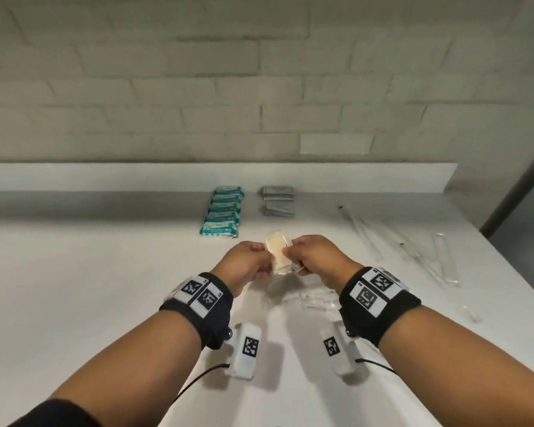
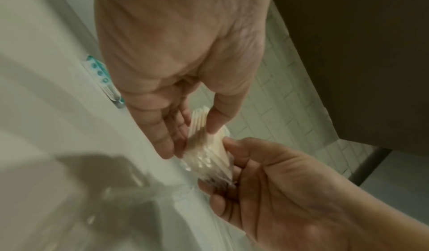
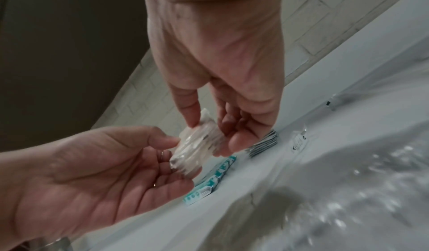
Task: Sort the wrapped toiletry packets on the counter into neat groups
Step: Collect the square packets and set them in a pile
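A small stack of cream packets in clear wrap [image 1: 278, 254] is held up above the white counter [image 1: 105, 288], between both hands. My left hand [image 1: 256, 257] pinches its left side with thumb and fingers. My right hand [image 1: 302, 255] pinches the right side. In the left wrist view the stack [image 2: 209, 154] fans out between my left hand [image 2: 195, 135] and the right hand [image 2: 267, 181]. The right wrist view shows my right hand [image 3: 212, 132] with thumb and fingers on the stack [image 3: 197, 150]. A row of teal packets [image 1: 222, 212] and grey packets [image 1: 277, 201] lie behind.
Loose clear-wrapped packets [image 1: 309, 298] lie on the counter under my wrists. Long thin clear-wrapped items [image 1: 413, 251] are scattered to the right, near the counter's right edge. A tiled wall and a low white ledge [image 1: 198, 177] bound the back.
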The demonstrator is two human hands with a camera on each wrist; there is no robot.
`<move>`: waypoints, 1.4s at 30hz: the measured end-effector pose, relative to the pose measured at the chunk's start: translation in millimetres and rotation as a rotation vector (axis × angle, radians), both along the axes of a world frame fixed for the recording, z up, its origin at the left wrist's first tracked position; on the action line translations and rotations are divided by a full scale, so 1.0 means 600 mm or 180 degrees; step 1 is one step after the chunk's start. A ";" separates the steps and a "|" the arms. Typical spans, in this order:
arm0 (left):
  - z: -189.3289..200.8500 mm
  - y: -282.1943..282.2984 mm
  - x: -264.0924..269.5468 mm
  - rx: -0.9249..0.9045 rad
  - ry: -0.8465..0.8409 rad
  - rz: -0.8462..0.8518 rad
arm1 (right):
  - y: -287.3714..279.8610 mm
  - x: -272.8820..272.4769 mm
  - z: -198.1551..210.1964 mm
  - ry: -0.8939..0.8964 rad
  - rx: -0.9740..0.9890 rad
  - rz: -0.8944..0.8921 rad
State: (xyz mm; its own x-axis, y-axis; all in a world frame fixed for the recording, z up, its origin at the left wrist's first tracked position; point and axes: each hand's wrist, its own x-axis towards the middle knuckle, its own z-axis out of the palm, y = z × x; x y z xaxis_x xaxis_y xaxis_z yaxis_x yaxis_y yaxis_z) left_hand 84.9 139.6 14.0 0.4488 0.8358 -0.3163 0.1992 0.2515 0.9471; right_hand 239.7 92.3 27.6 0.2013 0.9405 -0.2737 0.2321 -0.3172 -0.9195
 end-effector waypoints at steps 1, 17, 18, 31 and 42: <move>0.000 0.025 0.006 -0.0017 0.0031 0.0023 | 0.025 0.003 -0.001 -0.0006 -0.0037 -0.0075; -0.090 0.252 0.080 -0.0230 0.1192 0.0018 | 0.250 0.018 -0.051 -0.1004 -0.1431 -0.0349; -0.089 0.253 0.081 -0.0223 0.1204 -0.0002 | 0.251 0.020 -0.053 -0.1014 -0.1441 -0.0342; -0.043 0.157 0.055 0.0921 0.1495 -0.0600 | 0.122 0.114 -0.028 -0.2230 -0.0716 0.1047; -0.056 0.037 0.094 0.1449 0.2486 -0.1785 | -0.059 0.124 -0.020 -0.2783 -0.0618 0.1046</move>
